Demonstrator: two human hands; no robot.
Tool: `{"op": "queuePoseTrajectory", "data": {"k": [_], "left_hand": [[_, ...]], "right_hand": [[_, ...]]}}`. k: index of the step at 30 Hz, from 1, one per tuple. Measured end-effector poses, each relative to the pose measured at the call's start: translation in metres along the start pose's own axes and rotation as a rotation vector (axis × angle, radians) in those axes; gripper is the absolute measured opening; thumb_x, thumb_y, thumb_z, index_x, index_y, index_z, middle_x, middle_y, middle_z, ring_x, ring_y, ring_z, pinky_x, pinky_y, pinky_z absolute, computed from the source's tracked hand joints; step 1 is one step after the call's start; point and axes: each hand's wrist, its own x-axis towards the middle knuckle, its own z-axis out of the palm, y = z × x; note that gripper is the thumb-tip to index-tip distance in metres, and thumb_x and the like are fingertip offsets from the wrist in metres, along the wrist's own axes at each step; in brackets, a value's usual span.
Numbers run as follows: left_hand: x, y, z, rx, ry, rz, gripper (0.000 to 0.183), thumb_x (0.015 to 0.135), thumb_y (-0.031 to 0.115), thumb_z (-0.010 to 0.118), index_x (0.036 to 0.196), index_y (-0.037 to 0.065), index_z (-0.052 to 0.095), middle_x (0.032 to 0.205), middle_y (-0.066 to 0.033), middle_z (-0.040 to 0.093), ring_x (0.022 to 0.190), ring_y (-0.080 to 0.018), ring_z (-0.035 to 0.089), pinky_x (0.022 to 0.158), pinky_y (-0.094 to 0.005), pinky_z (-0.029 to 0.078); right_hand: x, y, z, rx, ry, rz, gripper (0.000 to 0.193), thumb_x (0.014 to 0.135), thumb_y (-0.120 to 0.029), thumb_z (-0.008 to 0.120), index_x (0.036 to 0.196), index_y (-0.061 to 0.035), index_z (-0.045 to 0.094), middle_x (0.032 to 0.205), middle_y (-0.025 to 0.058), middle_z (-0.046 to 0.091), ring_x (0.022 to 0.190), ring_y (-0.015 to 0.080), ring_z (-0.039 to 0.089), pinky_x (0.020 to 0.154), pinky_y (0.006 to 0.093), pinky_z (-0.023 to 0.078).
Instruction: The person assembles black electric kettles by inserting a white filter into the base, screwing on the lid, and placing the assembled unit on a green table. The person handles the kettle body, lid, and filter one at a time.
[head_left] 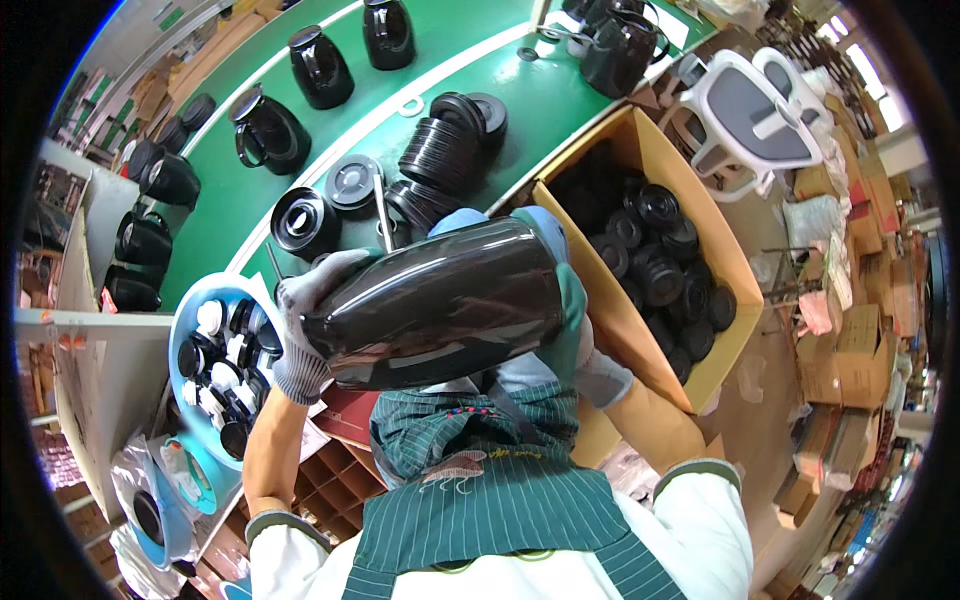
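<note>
A glossy black jug body (445, 305) lies on its side across my lap, its narrower end to the left. My gloved left hand (312, 320) is closed round that left end, with the thumb on top. At the wider right end is my gloved right hand (595, 370), pressed against the jug body; its fingers are mostly hidden. Just beyond, on the green workbench (225, 215), are a round black open part (303, 222), a grey-black disc lid (354, 182) and a stack of black rings (437, 153). A screwdriver-like metal rod (383, 213) stands near them.
To the right, a cardboard box (745, 290) holds many round black lids. A light-blue basin (180, 330) of black and white parts sits at the left. Black jugs (320, 68) stand along the bench. A grey-and-white chair (750, 110) is at the far right.
</note>
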Motion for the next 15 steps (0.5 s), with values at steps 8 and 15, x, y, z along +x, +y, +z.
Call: {"op": "queuePoseTrajectory", "data": {"k": [8,15], "left_hand": [[0.022,0.078,0.012,0.176,-0.091,-0.056,0.069,0.076,0.019,0.083,0.138,0.002,0.057,0.108,-0.0196,0.074,0.1,-0.0349,0.074,0.092,-0.0411,0.056],[0.013,0.083,0.035,-0.034,-0.056,0.368,0.092,0.079,0.039,0.08,0.151,-0.007,0.046,0.142,-0.0246,0.06,0.123,-0.0386,0.063,0.107,-0.0443,0.046]], "right_hand": [[0.035,-0.036,0.002,0.78,-0.022,0.155,0.06,0.109,-0.05,0.043,0.152,-0.0073,0.046,0.153,0.0102,0.053,0.139,0.0276,0.051,0.118,0.048,0.042],[0.029,-0.011,-0.017,0.735,0.207,0.154,0.057,0.11,-0.047,0.038,0.146,-0.005,0.052,0.144,0.0146,0.06,0.131,0.03,0.058,0.117,0.045,0.046]]}}
